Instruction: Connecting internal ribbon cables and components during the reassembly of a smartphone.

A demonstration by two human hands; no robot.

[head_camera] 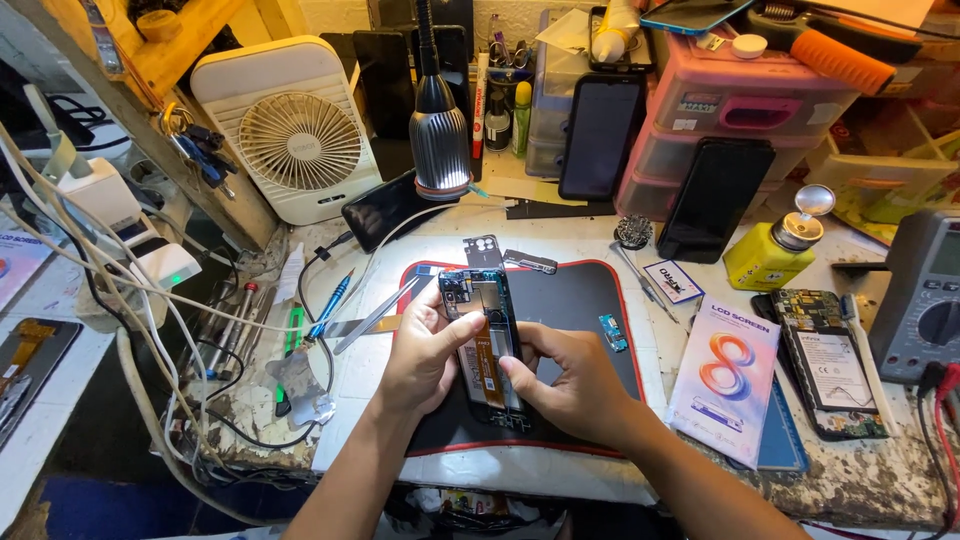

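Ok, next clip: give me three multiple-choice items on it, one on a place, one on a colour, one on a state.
1. Where does the small white desk fan stand?
A. back left of the bench
B. on the repair mat
C. right of the multimeter

2. What colour is the dispenser bottle?
A. red
B. yellow
C. white

3. How is the opened phone held?
A. untouched on the mat
B. by one hand only
C. by both hands

Answers: 1 A, it stands behind the cables, left of the lamp. 2 B, its body is yellow under a metal top. 3 C, the left hand and right hand both grip it over the black repair mat.
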